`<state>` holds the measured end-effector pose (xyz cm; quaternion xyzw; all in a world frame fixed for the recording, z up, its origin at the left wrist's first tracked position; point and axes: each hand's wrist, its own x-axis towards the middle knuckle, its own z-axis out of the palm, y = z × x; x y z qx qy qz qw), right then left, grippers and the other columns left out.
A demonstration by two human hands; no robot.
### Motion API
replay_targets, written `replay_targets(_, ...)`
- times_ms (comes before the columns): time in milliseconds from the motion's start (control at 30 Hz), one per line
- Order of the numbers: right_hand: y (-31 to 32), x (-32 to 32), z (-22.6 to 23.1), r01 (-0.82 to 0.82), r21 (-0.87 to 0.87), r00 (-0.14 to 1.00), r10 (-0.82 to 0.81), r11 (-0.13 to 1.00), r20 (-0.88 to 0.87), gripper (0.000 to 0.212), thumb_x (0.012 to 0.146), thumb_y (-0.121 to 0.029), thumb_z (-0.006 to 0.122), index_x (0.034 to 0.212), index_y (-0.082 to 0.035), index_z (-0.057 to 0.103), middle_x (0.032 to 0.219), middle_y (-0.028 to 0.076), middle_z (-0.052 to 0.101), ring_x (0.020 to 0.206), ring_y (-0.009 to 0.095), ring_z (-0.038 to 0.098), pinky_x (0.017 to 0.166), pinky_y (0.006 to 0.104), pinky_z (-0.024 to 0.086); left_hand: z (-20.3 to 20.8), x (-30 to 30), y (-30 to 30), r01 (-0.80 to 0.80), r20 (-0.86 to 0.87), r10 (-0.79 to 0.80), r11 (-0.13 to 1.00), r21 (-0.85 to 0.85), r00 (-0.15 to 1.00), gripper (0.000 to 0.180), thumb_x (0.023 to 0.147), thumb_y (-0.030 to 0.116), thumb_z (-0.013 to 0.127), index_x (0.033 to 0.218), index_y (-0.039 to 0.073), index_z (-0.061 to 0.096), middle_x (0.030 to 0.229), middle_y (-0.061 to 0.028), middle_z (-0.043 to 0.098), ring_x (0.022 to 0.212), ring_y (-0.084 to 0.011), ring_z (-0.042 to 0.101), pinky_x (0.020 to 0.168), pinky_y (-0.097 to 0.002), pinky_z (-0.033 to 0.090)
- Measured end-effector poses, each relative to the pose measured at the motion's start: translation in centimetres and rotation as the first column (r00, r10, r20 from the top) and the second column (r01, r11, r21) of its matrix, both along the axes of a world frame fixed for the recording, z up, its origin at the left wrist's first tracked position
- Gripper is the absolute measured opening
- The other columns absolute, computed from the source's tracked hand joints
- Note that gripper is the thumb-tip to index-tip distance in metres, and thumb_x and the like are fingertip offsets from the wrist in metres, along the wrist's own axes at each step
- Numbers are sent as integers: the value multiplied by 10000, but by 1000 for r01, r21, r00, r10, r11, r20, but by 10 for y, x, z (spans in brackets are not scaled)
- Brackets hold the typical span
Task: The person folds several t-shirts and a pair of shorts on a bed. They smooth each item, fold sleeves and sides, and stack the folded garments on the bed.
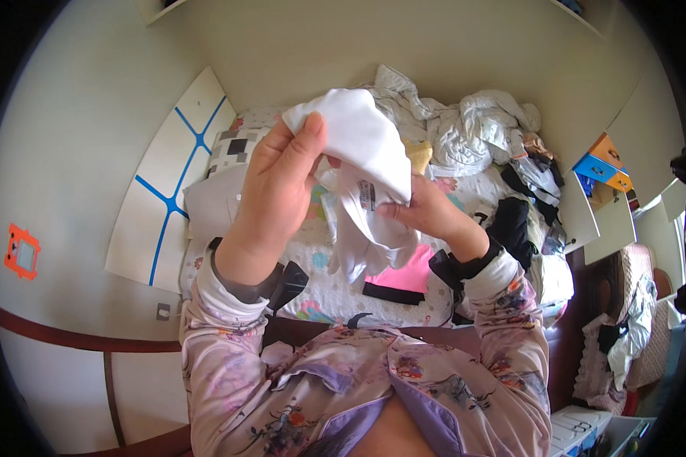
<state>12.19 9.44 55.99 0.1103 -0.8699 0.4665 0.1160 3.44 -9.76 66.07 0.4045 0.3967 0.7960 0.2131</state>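
Note:
I hold up a white garment in front of me, above the bed. Its upper part is smooth and rounded, and looser folds and strap-like strips hang below, with a small dark printed label inside. My left hand pinches its upper left edge, thumb on top. On the other side, my right hand grips the lower right part, with the thumb inside near the label. A folded pink and black garment lies on the bed below the hanging cloth.
The bed has a flowered sheet and a crumpled white quilt at the back. Dark clothes pile up at its right side. A yellow cloth lies behind my hands. The headboard stands left; a chair with clothes is right.

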Motion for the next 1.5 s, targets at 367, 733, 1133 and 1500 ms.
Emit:
replay_targets(367, -20, -19, 54, 5, -823, 984, 144, 569, 105, 247, 842, -209, 566, 1008, -26, 567, 864, 35, 608, 795, 107, 563, 687, 234, 454, -10, -89, -27, -126, -67, 119, 984, -127, 991, 397, 898, 387, 466, 1111, 53, 494, 996, -44, 568, 916, -157, 527, 759, -294, 407)
replay_targets(733, -71, -46, 33, 9, -973, 999, -50, 231, -3, 300, 858, -204, 525, 1126, -73, 492, 997, 71, 579, 908, 174, 563, 801, 311, 459, -123, -25, -33, -134, -134, 87, 910, -393, 987, 929, 724, 394, 707, 1299, -65, 140, 1341, -216, 221, 1197, -256, 347, 952, -350, 340)
replay_targets(1133, -10, -53, -16, 110, -980, 924, -380, 164, 40, 123, 863, -166, 559, 922, -73, 505, 838, 37, 576, 737, 134, 565, 678, 278, 480, -70, -122, -87, -456, -101, 446, 851, -260, 889, 346, 887, 222, 486, 1105, -47, 502, 1062, -127, 562, 959, -171, 542, 834, -287, 426)
replay_targets(1500, 64, -70, -91, 526, -611, 773, -632, 592, 53, 205, 861, -231, 584, 869, -35, 527, 734, -1, 541, 652, 63, 448, 581, 219, 389, 14, -180, -134, -695, -287, 648, 553, -460, 706, 471, 893, 342, 508, 1061, -97, 509, 1033, -150, 581, 935, -199, 576, 797, -305, 468)
